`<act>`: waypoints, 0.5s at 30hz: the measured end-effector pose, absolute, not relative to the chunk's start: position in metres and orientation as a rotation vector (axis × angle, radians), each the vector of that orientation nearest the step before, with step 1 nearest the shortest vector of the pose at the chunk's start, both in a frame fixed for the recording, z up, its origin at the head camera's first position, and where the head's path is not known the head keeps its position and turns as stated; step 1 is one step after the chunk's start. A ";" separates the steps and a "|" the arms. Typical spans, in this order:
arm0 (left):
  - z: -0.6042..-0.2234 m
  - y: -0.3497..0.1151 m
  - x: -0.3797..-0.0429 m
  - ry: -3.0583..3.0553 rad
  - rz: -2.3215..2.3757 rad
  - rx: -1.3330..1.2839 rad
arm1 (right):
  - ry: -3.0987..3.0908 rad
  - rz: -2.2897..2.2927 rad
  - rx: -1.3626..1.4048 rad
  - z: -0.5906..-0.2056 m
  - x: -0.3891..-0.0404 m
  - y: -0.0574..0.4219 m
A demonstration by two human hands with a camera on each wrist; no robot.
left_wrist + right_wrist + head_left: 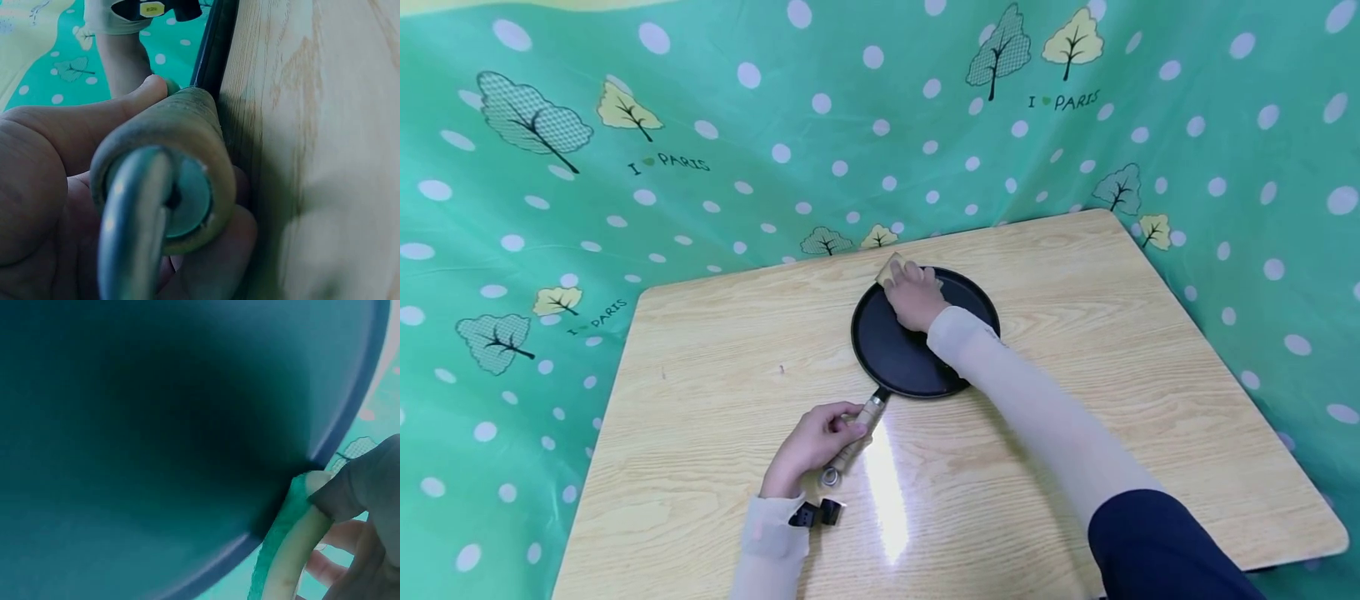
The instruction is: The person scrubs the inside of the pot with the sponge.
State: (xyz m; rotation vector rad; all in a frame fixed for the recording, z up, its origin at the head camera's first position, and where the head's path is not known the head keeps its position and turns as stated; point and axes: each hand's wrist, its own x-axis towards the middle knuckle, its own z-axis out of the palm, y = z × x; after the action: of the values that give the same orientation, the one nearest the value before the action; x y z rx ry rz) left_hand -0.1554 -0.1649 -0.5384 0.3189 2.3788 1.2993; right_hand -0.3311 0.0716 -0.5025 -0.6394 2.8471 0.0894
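A flat black frying pan [895, 350] lies on the wooden table, its handle pointing toward the near left. My left hand [820, 437] grips the wood-look handle [187, 119], thumb on one side and fingers underneath; a metal hanging ring [134, 225] sticks out of the handle's end. At the pan's far rim, my right hand [916, 296] holds a sponge [891, 268]. In the right wrist view the sponge [290, 550] shows a yellowish body and a green layer, which faces the pan's rim. Thumb and fingers pinch it.
The light wooden table [715, 350] carries the pan. Behind and beside it hangs a green dotted curtain [700, 200] with tree prints. A black device [820, 512] is strapped at the left wrist. Glare streaks the table below the pan.
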 end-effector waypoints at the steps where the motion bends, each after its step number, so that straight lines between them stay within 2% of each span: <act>1: -0.538 -0.165 -0.155 2.381 1.298 0.321 | 2.855 0.159 -0.644 -0.504 -0.332 0.073; 8: -0.536 -0.165 -0.155 2.382 1.305 0.334 | 2.872 0.562 -0.642 -0.509 -0.334 0.083; 15: -0.537 -0.164 -0.155 2.385 1.287 0.320 | 2.819 0.702 -0.574 -0.510 -0.335 0.101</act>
State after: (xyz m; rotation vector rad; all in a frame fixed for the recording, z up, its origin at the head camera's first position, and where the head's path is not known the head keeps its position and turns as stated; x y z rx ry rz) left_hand -0.1548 -0.1642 -0.5373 0.3204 2.3850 1.2872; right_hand -0.3353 0.1010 -0.5100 -0.5738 2.8191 0.7022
